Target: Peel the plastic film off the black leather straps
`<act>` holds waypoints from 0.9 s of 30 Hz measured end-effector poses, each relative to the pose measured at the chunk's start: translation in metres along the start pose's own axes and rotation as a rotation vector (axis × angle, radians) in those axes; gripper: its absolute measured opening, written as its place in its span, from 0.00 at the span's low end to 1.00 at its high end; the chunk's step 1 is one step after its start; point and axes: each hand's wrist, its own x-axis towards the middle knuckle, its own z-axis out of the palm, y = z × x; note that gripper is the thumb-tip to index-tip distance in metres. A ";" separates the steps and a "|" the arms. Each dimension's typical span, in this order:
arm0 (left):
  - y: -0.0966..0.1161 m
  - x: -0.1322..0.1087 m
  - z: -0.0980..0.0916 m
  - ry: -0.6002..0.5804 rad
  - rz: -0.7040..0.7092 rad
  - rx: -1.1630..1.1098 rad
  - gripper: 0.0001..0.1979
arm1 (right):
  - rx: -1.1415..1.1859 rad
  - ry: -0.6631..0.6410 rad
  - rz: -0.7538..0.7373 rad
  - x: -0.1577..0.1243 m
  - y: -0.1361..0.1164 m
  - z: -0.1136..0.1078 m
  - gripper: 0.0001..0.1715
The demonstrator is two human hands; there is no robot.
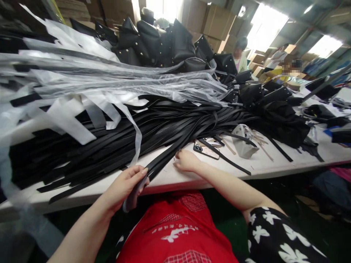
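My left hand (131,182) is closed around the near ends of a few black straps (164,155), thumb on top, at the table's front edge. The held ends bend down below the hand. From there the straps run up and right into a large heap of black straps (120,140). My right hand (188,160) rests low over the white table (167,177), its fingers curled inward beside the held straps. Whatever those fingers hold, if anything, is hidden. Just beyond the right hand lies a phone in a case (207,150), partly crossed by a loose strap.
White and clear plastic strips (131,82) cover the back of the heap. Behind stand several black bags with metal studs (178,42). A small whitish bag (244,144) sits right of the phone. Cardboard boxes (219,22) and people (241,56) are farther back.
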 end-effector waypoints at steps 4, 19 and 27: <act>-0.005 -0.009 -0.006 -0.053 -0.049 -0.029 0.22 | -0.040 0.053 0.011 -0.004 -0.010 0.015 0.10; -0.023 -0.018 -0.013 -0.451 0.010 0.071 0.19 | 1.693 -0.169 0.116 -0.048 -0.064 0.029 0.27; -0.031 -0.021 -0.006 -0.089 0.054 0.094 0.26 | 1.662 0.327 -0.020 -0.006 -0.097 0.029 0.27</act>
